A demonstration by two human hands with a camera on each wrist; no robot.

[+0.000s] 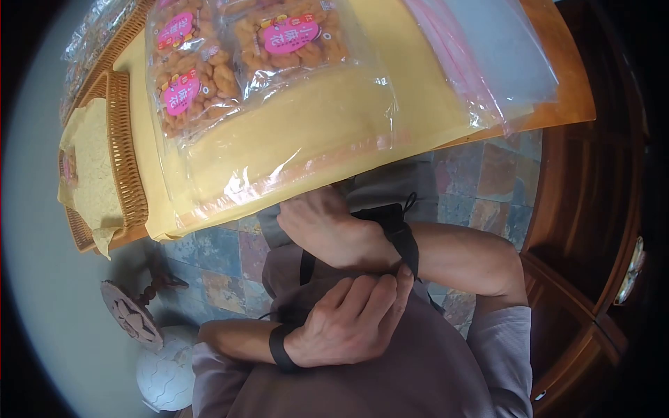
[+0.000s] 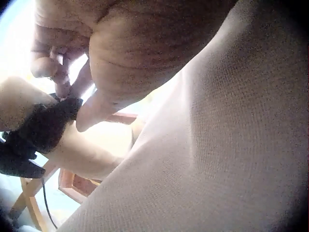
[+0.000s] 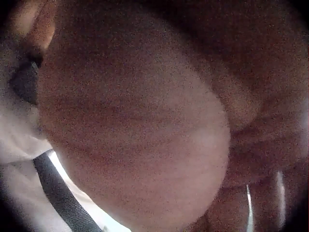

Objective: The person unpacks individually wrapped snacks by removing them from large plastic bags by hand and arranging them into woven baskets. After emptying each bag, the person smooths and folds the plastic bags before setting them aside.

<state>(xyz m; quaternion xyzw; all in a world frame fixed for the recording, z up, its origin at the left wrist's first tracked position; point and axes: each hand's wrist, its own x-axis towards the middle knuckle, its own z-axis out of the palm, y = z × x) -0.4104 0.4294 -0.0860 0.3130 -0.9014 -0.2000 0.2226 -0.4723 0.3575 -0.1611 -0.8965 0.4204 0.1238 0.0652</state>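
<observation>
Head view: left hand (image 1: pixel 341 324) at 6 o'clock, fingertips bent in on the black wrist strap (image 1: pixel 408 252) at 4 o'clock, worn on the right wrist. Right hand (image 1: pixel 317 226) sits mid-view, forearm across the body, probably so the left can get at the strap. Fingers hidden past the knuckles; can't tell how far they're curled or if they hold anything. Desk (image 1: pixel 582 104) at 12 to 2, its yellow sheet (image 1: pixel 411 104) carrying snack bags (image 1: pixel 289 42) at 11, likely laid flat so the labels read. Wicker basket (image 1: pixel 125 153) at 9 to 10.

Left wrist view: thumb and fingers nearly together on the strap at 9, pinching it, I'd say.

Right wrist view: palm fills the middle, webbing (image 3: pixel 67 198) at 7 to 8. Grip unreadable.
</observation>
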